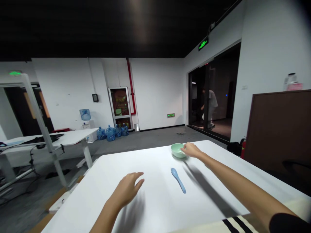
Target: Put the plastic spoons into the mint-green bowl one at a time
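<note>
Right forearm [243,185] across white table [145,161], office [157,94] beyond

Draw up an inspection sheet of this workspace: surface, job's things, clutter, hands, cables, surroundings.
Surface: white rectangular tabletop.
Job's things: pale green round bowl, near the tabletop's far edge; light blue plastic spoon, lying apart from both hands.
Clutter: dark items on a neighbouring white desk.
Hands: right hand at the bowl's rim; left hand open, above the tabletop, touching nothing visible.
Cables: black cables beneath the neighbouring desk.
Surroundings: blue water bottles on grey floor; person beyond a dark doorway; red fire extinguisher.
</note>
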The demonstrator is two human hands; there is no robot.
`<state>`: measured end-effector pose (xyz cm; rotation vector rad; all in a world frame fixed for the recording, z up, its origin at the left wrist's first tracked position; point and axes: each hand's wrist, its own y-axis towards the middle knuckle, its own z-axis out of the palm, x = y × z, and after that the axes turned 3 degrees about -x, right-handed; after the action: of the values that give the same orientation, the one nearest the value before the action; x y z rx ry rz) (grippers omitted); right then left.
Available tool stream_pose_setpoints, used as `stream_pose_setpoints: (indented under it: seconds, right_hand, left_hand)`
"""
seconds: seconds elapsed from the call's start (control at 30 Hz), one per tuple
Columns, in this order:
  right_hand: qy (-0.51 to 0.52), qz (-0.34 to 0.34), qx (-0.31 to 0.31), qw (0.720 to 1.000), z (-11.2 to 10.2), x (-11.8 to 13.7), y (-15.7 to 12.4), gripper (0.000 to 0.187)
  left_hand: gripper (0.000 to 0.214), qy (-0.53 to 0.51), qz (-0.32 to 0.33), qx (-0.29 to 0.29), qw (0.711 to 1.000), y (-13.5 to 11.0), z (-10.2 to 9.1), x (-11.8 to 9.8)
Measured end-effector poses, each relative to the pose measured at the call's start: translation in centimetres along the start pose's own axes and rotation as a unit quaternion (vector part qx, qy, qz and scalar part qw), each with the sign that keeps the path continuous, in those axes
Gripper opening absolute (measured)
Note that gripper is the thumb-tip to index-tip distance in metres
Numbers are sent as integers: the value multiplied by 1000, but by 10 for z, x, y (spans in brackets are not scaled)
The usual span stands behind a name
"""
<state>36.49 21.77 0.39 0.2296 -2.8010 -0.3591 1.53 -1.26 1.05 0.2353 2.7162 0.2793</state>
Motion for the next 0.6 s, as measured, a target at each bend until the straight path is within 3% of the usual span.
stream_pose_setpoints:
  seconds: [0.27,0.6]
  right_hand:
    - [-40,72,57,995,35,-10,57,28]
    - [-18,86,103,991,69,-17,73,27]
  left_hand:
    - [49,-6,-1,8,1000,2,-1,-1]
    - [51,-19,-17,15,1000,4,1,2]
